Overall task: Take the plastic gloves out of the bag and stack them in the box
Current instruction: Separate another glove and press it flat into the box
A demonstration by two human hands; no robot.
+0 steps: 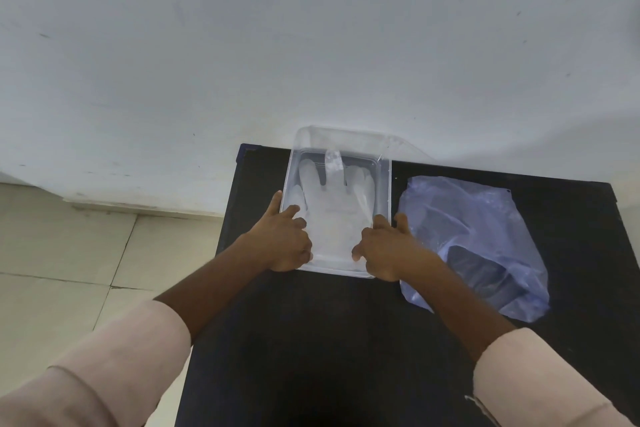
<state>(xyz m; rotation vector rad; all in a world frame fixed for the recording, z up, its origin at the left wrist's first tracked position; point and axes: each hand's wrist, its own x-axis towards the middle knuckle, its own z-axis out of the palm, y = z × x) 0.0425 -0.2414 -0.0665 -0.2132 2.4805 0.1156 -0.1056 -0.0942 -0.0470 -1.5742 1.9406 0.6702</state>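
A clear plastic box (383,184) sits on the black table, its open lid leaning back against the wall. Inside it lie flat, translucent plastic gloves (334,211), fingers pointing away from me. My left hand (285,241) grips the box's near left corner, with fingers over the rim. My right hand (389,248) grips the near right corner the same way, its thumb inside on the glove cuffs. To the right of the box lies a crumpled pale-blue plastic bag (478,239), flat on the table.
The black table (311,340) stands against a white wall (311,45). Its left edge drops to a tiled floor (69,253). Pale pink sleeves cover both my forearms.
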